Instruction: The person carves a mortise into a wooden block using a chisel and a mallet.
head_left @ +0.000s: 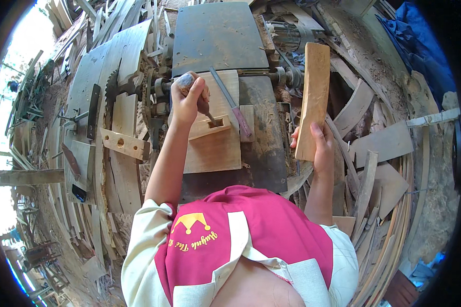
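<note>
My left hand (188,98) is wrapped round the handle of a chisel (211,119). The chisel tilts, its tip in a dark mortise cut in a small wooden block (208,131). That block lies on a pale board (212,157) in front of me. In my right hand (320,144), gripped near its lower end, is a thick wooden bar (315,87) held up to the right, apart from the chisel. Beside the block rests a long narrow metal tool (222,87) with a reddish handle, partly over a short wood piece (247,134).
A toothed circular saw blade (111,87) stands exposed at the left. Near it lies a wooden piece with round holes (123,144). Dark metal machine plate (215,36) lies beyond the board. Scrap wood (361,107) piles at the right, with blue tarp (420,46) behind.
</note>
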Motion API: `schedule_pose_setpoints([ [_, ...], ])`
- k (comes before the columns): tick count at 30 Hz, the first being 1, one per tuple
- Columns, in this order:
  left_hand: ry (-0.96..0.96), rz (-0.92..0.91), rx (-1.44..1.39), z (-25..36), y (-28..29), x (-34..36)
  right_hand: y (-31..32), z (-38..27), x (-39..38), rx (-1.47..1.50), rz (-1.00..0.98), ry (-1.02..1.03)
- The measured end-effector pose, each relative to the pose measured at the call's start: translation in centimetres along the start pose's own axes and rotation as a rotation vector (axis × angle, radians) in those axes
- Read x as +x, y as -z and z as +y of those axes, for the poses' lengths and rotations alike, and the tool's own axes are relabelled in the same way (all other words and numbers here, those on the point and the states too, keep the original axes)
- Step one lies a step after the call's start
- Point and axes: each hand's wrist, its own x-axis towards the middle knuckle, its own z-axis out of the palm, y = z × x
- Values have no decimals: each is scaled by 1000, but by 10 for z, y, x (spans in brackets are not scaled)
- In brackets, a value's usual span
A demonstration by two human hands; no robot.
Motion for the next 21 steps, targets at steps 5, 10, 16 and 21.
schedule_pose_setpoints([
  [5, -7, 116, 230, 7, -10, -5, 3, 4, 3, -13, -16, 1],
  [10, -112, 172, 392, 4, -18, -7, -1, 5, 3, -23, 21, -23],
  [16, 5, 132, 346, 0, -19, -10, 0, 8, 5, -39, 7, -41],
  [21, -9, 189, 475, -4, -19, -16, -1, 13, 6, -74, -9, -27],
])
